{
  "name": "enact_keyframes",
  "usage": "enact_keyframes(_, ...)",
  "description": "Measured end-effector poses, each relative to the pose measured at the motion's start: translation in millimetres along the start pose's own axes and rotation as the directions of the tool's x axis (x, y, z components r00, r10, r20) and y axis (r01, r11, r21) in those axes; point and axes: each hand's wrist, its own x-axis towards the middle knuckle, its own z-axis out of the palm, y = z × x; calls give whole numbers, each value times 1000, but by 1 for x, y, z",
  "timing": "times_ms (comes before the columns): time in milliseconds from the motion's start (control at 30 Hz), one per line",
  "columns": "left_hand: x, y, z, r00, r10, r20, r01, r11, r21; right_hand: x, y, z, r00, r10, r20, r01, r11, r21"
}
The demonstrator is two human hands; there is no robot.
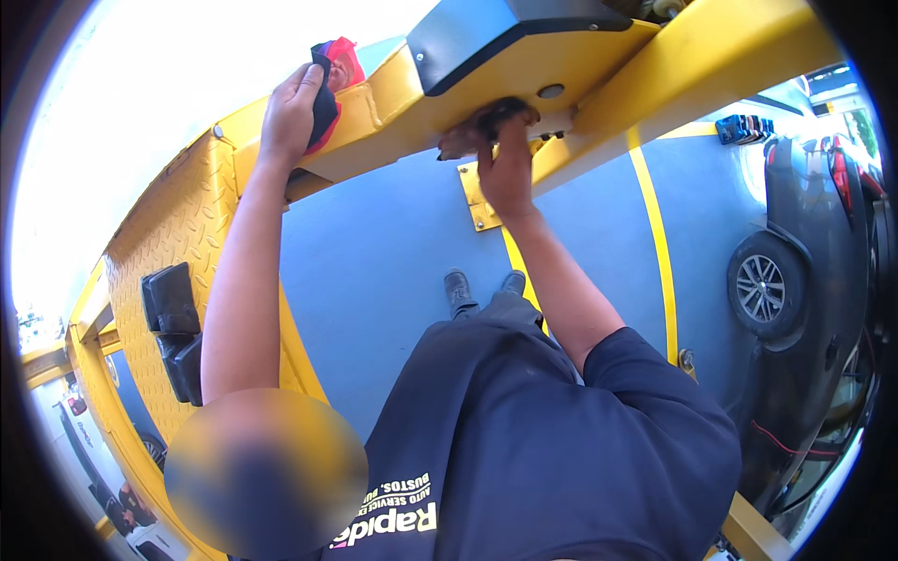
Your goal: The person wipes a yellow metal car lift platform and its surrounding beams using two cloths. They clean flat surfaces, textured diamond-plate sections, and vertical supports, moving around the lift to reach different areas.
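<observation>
Two hands meet a yellow steel frame point(393, 107); a dark grey car point(814, 243) stands well right.
A black angular cover point(496, 37) is above the right hand point(508, 173), its grip unclear; black blocky pads point(173, 299) sit below-left of the left hand point(288, 107), which pinches a red-and-black cloth point(325, 107).

Left hand point(288, 114) gripping a red-and-black cloth point(325, 107) at a yellow beam point(412, 110), right hand point(507, 173) up by its underside, grey car point(812, 351) parked over there
</observation>
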Motion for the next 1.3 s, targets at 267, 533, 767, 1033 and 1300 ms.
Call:
enact_keyframes(267,10,-12,0,995,-61,84,46,984,170,76,-40,-85,925,-157,-346,112,983,-146)
enact_keyframes(533,19,-15,4,997,-17,72,-2,965,261,18,0,-13,955,-231,-185,136,898,-418)
enact_keyframes(767,21,-20,2,996,-23,91,-1,968,252,3,11,-5,971,-234,-58,213,944,-252)
enact_keyframes(1033,17,-18,2,997,-9,79,-20,934,358,-40,1,-35,806,282,520,-428,884,185)
enact_keyframes(1300,6,-5,0,995,-75,58,46,916,397,-11,-47,-118,967,241,84,-252,953,170)
